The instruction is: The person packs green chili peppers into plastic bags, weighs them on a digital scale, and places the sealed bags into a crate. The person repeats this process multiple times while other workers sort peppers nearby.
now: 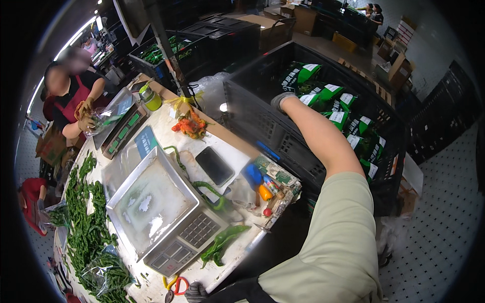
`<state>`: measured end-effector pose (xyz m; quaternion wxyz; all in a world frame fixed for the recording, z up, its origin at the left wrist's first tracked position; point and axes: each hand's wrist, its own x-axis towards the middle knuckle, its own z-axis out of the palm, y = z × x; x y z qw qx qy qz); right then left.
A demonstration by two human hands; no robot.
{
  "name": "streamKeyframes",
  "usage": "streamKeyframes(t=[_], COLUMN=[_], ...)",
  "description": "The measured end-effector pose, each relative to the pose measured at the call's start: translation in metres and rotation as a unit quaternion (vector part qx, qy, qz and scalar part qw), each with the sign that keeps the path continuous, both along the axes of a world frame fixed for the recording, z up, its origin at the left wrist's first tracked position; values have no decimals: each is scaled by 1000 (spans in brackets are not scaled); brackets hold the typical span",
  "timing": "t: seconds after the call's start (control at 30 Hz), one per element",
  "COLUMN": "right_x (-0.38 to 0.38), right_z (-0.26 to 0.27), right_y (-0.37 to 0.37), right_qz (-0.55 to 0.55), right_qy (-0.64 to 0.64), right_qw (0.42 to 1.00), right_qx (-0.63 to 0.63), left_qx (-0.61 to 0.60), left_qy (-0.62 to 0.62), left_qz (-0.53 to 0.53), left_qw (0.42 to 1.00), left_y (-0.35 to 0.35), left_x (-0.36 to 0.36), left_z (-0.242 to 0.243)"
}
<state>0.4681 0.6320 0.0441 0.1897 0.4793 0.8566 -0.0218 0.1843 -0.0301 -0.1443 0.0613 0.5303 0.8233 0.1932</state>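
My right hand (284, 101), in a grey glove, reaches over the side of a large black plastic crate (250, 110). Its fingers are mostly hidden, beside green printed bags of peppers (313, 95) lying in the crate. At the table's near edge rests my left hand (196, 292), gloved and partly cut off by my clothing, close to scissors (176, 286) with red and yellow handles. A weighing scale with a bare metal pan (151, 204) stands between the hands. Long green peppers (223, 242) lie beside its keypad, and a heap of green peppers (85, 204) spreads to its left.
A phone (215, 166), orange-red peppers (190, 125) and a green-lidded cup (150, 99) stand or lie on the table. A metal post (170, 57) rises behind. Across the table a co-worker handles a clear bag by a second scale (124, 132); another co-worker is at far left.
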Motion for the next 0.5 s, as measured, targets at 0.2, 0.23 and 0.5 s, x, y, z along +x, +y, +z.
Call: streamKeyframes(t=[0.2,0.23,0.5], right_x=[24,28,62], right_z=[-20,-25,4], right_y=[31,37,29], right_qz=[-10,-47,-242], right_qy=[-62,-55,21], right_qw=[977,976,968], right_qx=[-202,-205,64], left_qx=[0,1,15], left_qy=[2,1,7], left_qz=[-4,-6,-18], left_qw=[1000,1000,1000], left_y=[3,2,-9], left_x=[-2,-2,1], left_z=[-2,-3,-1])
